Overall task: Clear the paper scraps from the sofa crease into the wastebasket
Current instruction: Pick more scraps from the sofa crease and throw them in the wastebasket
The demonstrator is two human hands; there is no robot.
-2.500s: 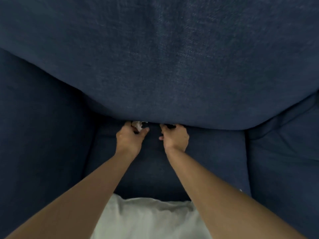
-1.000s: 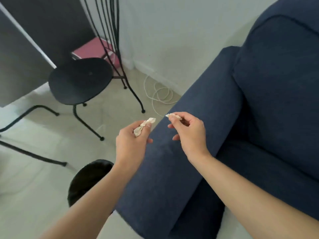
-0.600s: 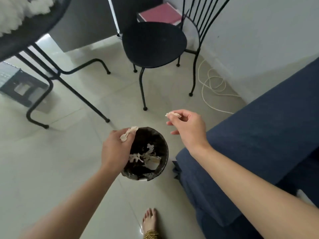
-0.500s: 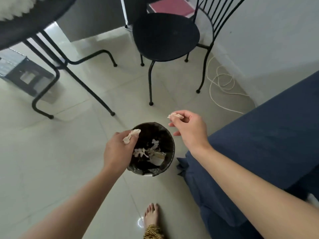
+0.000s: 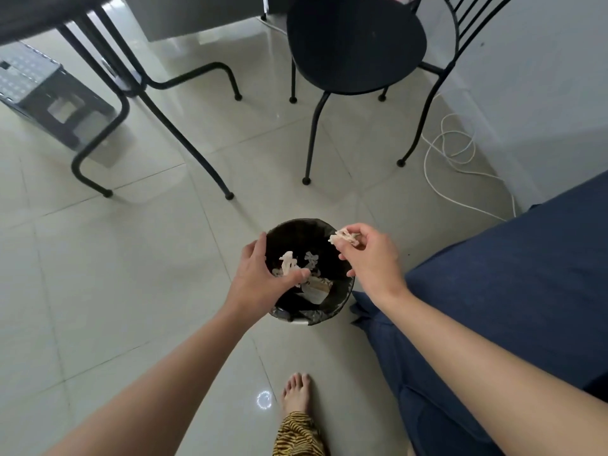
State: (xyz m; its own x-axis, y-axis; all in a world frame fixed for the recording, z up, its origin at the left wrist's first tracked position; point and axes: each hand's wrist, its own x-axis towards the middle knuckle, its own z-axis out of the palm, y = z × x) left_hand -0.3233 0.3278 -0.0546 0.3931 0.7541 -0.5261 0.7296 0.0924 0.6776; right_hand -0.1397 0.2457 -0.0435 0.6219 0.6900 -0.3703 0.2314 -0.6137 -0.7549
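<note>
Head view: left hand (image 5: 260, 278) now over the mouth of the wastebasket (image 5: 342, 299), fingers (image 5: 255, 248) spread apart and empty, where half a second ago they were still pinched on a twisted paper scrap at the rim's 9 o'clock side. A pale scrap (image 5: 288, 262) seen just beyond the thumb, apparently that same piece dropping or already lying with the other paper inside; cannot tell which. Right hand (image 5: 371, 261) still poised at about 2 o'clock of the rim, fingers clamped together on a second scrap (image 5: 343, 236), carried slightly further in over the opening than before. Sofa (image 5: 513, 291) at 3 o'clock, its crease out of view, so no telling whether more paper remains there. By the look of it, one piece delivered and one release still owed, needing only a loosened pinch over the bin.
</note>
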